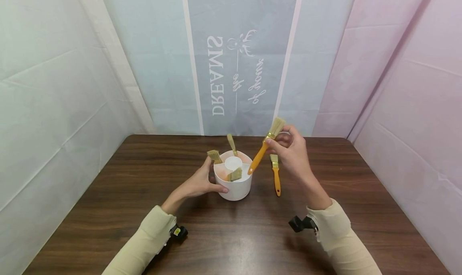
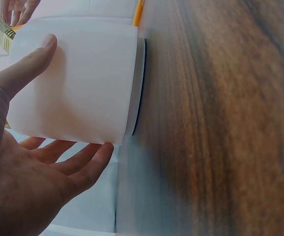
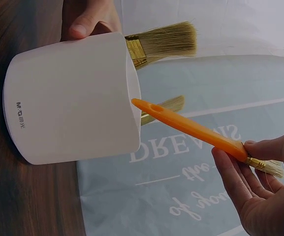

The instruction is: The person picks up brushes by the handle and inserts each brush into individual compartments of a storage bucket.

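My left hand (image 1: 196,182) grips a round white pen holder (image 1: 236,191), thumb on its near wall and fingers along the far side. Paintbrushes stand bristles up in its compartments: one at the left (image 1: 214,156), one at the back (image 1: 232,143) and one at the front (image 1: 235,174). My right hand (image 1: 294,152) pinches another paintbrush (image 1: 259,157) near its metal ferrule. That brush's orange handle (image 3: 196,129) slants down, its holed tip at the right side of the holder's rim. In the left wrist view, the left thumb (image 2: 31,64) lies against the holder's white wall.
One more orange-handled paintbrush (image 1: 276,178) lies on the dark wooden table (image 1: 231,235), right of the holder. A pale blue cloth (image 1: 245,10) with white lettering hangs behind the table. Light cloth walls (image 1: 54,86) stand at both sides.
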Demonstrator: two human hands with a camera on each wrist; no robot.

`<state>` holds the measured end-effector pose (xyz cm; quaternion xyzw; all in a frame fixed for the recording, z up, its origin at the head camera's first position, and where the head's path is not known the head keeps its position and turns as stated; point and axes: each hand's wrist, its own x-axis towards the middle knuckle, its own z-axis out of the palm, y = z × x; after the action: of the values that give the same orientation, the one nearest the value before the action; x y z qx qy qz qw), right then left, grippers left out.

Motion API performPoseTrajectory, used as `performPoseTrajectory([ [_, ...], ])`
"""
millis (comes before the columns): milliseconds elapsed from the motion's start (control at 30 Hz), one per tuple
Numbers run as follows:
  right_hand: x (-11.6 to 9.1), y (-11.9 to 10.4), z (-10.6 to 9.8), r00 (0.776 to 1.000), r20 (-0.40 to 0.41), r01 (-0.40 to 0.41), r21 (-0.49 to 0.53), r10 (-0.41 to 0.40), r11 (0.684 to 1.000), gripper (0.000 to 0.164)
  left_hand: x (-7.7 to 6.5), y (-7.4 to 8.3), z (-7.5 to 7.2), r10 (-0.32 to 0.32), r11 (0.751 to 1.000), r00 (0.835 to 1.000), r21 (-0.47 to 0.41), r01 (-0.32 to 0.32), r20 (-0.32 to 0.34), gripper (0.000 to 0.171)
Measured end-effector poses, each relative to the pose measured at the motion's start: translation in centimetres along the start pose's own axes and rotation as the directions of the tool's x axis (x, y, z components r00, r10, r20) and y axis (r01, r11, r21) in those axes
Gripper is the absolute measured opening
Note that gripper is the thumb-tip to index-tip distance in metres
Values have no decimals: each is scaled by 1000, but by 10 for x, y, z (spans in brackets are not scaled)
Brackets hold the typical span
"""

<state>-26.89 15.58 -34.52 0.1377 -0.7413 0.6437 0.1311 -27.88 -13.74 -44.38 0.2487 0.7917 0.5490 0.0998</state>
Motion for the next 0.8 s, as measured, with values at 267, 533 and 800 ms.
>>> performPoseTrajectory([
  [267, -1, 6, 5, 1000, 5, -19, -8, 19, 1000, 40, 0, -2, 0, -18, 1000, 1000, 21, 18, -7, 115],
  [533, -2, 8, 7, 1000, 14, -24, -17, 24, 1000, 41, -1, -3, 0, -1, 1000, 1000, 17, 1, 2, 111],
  [800, -2, 10, 9, 999, 11, -36, -61, 37, 997, 41, 0, -4, 0, -2, 1000, 1000, 18, 2, 0, 112],
])
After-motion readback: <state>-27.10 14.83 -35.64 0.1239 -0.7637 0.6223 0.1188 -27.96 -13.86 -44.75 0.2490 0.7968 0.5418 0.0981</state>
